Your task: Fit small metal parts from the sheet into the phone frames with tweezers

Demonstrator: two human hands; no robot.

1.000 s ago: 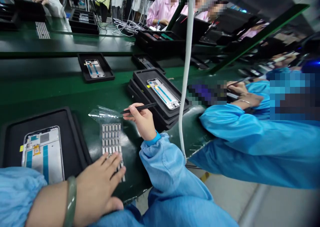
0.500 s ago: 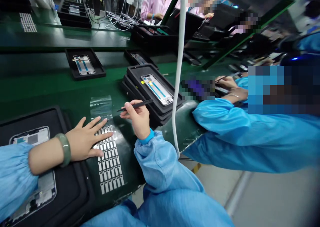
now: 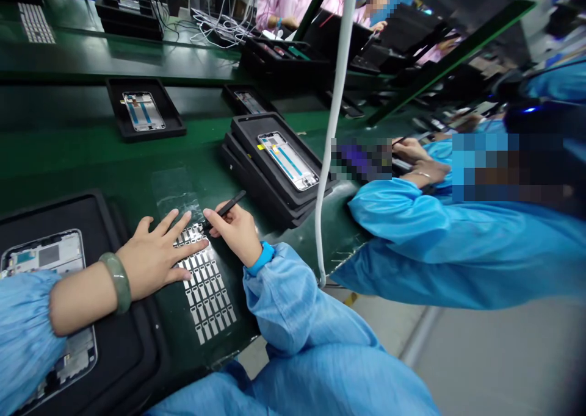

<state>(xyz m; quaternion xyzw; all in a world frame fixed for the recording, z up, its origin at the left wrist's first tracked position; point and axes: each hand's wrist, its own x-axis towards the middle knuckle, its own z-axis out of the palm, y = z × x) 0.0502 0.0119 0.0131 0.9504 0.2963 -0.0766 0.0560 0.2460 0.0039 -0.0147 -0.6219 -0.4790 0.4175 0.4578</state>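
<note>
Fingers spread, my left hand (image 3: 160,251) lies flat on the upper part of a clear sheet with rows of small silver metal pieces (image 3: 211,300). My right hand (image 3: 235,230) pinches a pair of black tweezers (image 3: 226,207) just right of it. The tweezers' tip is at the top row of pieces, partly hidden by the fingers; I cannot tell whether it grips one. Beneath my left forearm sits a black tray (image 3: 119,349) with a silver phone frame (image 3: 68,245) in it.
A stack of black trays (image 3: 256,178) holds another phone frame (image 3: 288,160). A single tray (image 3: 176,126) lies farther back. A white cable (image 3: 336,99) hangs down in front of the bench. On the right, a co-worker's blue sleeve (image 3: 412,239) rests at the bench edge.
My right hand has moved down and left with the tweezers, from above the bench to the top row of metal pieces. My left hand stays on the sheet. The view has shifted slightly.
</note>
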